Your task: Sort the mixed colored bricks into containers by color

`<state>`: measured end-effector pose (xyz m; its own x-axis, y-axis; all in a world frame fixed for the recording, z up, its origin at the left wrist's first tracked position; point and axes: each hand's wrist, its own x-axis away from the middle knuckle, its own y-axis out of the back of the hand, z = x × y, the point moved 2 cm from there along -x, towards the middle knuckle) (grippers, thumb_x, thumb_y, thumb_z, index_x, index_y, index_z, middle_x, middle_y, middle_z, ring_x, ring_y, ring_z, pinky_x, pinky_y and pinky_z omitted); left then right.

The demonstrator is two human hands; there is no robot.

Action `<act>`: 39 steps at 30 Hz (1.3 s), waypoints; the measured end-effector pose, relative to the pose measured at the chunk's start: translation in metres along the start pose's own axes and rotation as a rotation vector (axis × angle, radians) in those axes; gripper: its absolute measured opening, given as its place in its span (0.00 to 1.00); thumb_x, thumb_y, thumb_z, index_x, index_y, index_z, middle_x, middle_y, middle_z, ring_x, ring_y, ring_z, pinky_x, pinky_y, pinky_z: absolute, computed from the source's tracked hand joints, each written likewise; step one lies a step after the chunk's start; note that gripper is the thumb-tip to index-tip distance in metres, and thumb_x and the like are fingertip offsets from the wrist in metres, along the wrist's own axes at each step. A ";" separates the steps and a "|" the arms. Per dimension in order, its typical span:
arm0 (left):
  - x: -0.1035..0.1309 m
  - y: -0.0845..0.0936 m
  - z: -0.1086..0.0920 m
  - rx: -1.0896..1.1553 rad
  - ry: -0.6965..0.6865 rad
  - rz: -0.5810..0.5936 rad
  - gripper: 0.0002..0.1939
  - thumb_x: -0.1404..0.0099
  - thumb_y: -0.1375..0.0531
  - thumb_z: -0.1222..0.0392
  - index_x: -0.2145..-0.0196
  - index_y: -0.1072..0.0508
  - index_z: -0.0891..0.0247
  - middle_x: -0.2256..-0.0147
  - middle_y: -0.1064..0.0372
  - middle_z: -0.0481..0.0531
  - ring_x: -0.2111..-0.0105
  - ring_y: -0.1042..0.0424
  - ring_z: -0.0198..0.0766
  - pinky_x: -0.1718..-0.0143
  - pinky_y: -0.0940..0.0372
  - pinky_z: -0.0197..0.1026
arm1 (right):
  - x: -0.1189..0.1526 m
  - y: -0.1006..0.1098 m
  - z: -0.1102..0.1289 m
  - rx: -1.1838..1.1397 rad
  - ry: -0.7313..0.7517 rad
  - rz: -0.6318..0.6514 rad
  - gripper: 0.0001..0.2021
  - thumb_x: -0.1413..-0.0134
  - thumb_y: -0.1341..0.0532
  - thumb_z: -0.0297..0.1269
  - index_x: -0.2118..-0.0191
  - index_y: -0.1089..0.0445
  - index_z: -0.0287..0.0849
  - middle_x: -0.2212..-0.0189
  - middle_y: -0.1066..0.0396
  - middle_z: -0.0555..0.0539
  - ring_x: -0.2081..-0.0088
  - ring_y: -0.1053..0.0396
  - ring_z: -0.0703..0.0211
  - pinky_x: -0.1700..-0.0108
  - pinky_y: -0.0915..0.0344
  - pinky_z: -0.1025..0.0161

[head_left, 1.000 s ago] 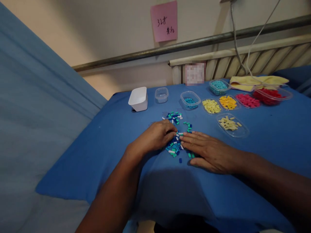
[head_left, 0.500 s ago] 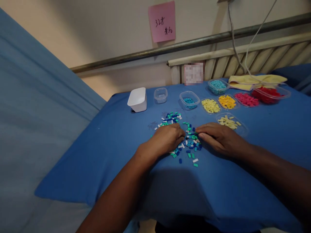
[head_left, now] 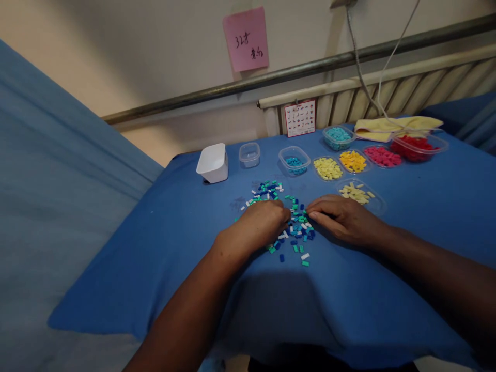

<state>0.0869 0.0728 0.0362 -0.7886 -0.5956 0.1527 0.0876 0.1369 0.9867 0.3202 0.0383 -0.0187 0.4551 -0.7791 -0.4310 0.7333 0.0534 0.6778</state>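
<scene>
A loose pile of small blue, green and white bricks [head_left: 297,231] lies on the blue cloth of the table [head_left: 155,248]. My left hand [head_left: 259,225] rests palm down on the left side of the pile, fingers curled over some bricks. My right hand [head_left: 343,217] lies on the right side, fingertips touching the pile's edge. Whether either hand pinches a brick is hidden. More bricks of the same pile [head_left: 266,189] are scattered just beyond my left hand.
Behind the pile stand a white tub [head_left: 213,163], an empty clear tub [head_left: 249,154] and a clear tub of teal bricks [head_left: 294,160]. Trays of yellow [head_left: 327,168], orange [head_left: 352,161], pink [head_left: 382,156], red [head_left: 416,143] and cream [head_left: 356,193] bricks sit at right. A yellow cloth [head_left: 395,125] lies at the back.
My right hand drew back rightward off the pile and curled up. My left hand slid right and forward onto the pile. The bricks spread a little toward me.
</scene>
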 end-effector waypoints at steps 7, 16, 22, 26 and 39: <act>-0.003 0.008 0.003 0.031 0.081 0.042 0.08 0.28 0.40 0.64 0.59 0.20 0.62 0.59 0.19 0.58 0.61 0.22 0.47 0.61 0.33 0.43 | 0.000 -0.001 -0.004 -0.007 0.010 0.010 0.12 0.23 0.42 0.39 0.55 0.20 0.46 0.55 0.17 0.44 0.54 0.20 0.51 0.49 0.25 0.53; -0.002 0.013 0.027 0.709 0.197 -0.220 0.08 0.33 0.36 0.57 0.58 0.21 0.63 0.67 0.24 0.49 0.70 0.28 0.37 0.67 0.36 0.38 | -0.001 0.001 -0.004 -0.046 -0.012 0.005 0.11 0.23 0.41 0.39 0.55 0.20 0.47 0.56 0.17 0.45 0.55 0.20 0.51 0.50 0.26 0.53; -0.044 0.019 0.060 1.071 0.372 -0.417 0.11 0.37 0.32 0.54 0.64 0.22 0.66 0.73 0.30 0.46 0.75 0.34 0.31 0.72 0.38 0.34 | -0.003 0.000 -0.005 -0.080 -0.027 -0.005 0.11 0.24 0.40 0.39 0.57 0.20 0.46 0.57 0.17 0.46 0.56 0.20 0.53 0.50 0.27 0.55; -0.098 0.032 0.080 1.090 0.420 -0.547 0.06 0.37 0.33 0.60 0.66 0.23 0.65 0.74 0.29 0.48 0.75 0.31 0.33 0.71 0.36 0.36 | -0.003 -0.001 -0.007 -0.090 -0.029 0.000 0.11 0.24 0.41 0.39 0.57 0.20 0.46 0.58 0.17 0.45 0.55 0.20 0.53 0.50 0.26 0.54; -0.081 0.040 0.057 0.532 0.250 -0.396 0.07 0.31 0.36 0.60 0.61 0.17 0.65 0.65 0.20 0.51 0.65 0.24 0.39 0.62 0.35 0.40 | -0.002 0.001 -0.005 -0.074 -0.005 -0.009 0.11 0.24 0.40 0.39 0.57 0.21 0.46 0.58 0.17 0.45 0.56 0.20 0.52 0.51 0.27 0.53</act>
<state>0.1190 0.1714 0.0598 -0.5306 -0.8359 -0.1405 -0.5362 0.2026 0.8194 0.3221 0.0431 -0.0202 0.4460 -0.7831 -0.4334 0.7728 0.0926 0.6278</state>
